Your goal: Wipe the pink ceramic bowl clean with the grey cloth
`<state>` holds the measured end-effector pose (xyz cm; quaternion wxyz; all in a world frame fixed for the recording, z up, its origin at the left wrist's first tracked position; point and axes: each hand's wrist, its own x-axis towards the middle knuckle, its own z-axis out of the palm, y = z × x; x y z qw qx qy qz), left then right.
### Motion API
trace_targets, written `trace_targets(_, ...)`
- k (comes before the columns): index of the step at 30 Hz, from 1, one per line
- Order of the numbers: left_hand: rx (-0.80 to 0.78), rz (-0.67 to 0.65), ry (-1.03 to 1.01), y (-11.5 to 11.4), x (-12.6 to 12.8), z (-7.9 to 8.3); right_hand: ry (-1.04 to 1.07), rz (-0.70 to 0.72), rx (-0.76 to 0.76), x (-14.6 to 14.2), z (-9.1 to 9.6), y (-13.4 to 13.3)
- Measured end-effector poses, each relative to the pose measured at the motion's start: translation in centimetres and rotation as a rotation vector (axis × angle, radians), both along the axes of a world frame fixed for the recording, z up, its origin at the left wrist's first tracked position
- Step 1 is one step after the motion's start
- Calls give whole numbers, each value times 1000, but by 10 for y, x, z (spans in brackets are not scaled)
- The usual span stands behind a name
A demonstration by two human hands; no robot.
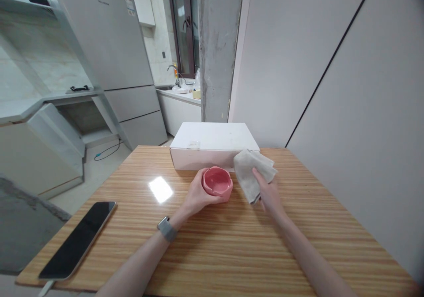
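Pink bowl (pixel 217 183) in the left hand (pixel 196 197), grey cloth (pixel 247 170) in the right (pixel 270 196)

The left hand grips the bowl from its left and near sides, fingers clamped around the outer wall and thumb along the near side. The bowl sits in front of a white box (pixel 215 145), near the middle of the wooden surface (pixel 245 248), with its opening facing up. Its rim is notched and its outside faceted; whether its base touches the surface is hard to tell.

The right hand is just to the right of the bowl, its fingers closed on the folded cloth, one of them pressed flat along the front of it. The cloth fans out upward and to the left, overlapping the box's right front corner in view, and appears apart from the bowl.

A watch (pixel 167 229) with a grey band is on the left wrist. At the left edge of the surface lies a phone (pixel 78 240), dark screen up, with a white cable (pixel 47 287) running from its near end. A bright patch of light reflects between phone and box. Behind stand a tall fridge (pixel 106 36), a grey pillar (pixel 217 54) and a sink counter with a curved tap (pixel 173 69).
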<state>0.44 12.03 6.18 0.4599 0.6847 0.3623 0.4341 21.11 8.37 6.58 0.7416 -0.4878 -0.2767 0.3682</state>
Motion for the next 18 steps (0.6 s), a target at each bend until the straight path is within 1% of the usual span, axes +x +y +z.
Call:
trace_targets(3, -13, -50, -95, -4, 0, 5, -40, 61, -14, -16, -8, 9)
trace_targets(5, -56, -61, -153, -7, 1, 8, -53, 105, -8, -26, -9, 6)
trace_targets(7, -135, -72, -206, -8, 2, 9, -67, 143, 9, -35, -9, 1)
trace_targets(8, -202, -92, -237, -8, 3, 9, -71, 155, 16, -38, -9, -2)
trace_targets(10, -385, -157, -339, -8, 4, 7, -73, 162, 18, -40, -10, -6)
trace_targets(12, -568, -225, -471, -7, 4, 5, -66, 154, 18, -38, -14, -8)
trace_targets(14, -711, -282, -549, -6, 4, 3, -51, 143, 22, -34, -19, -7)
trace_targets(16, -830, -333, -537, -5, 2, 1, -36, 139, 25, -31, -23, -6)
trace_targets(18, -936, -352, -486, -4, 0, -1, -31, 141, 25, -29, -22, -7)
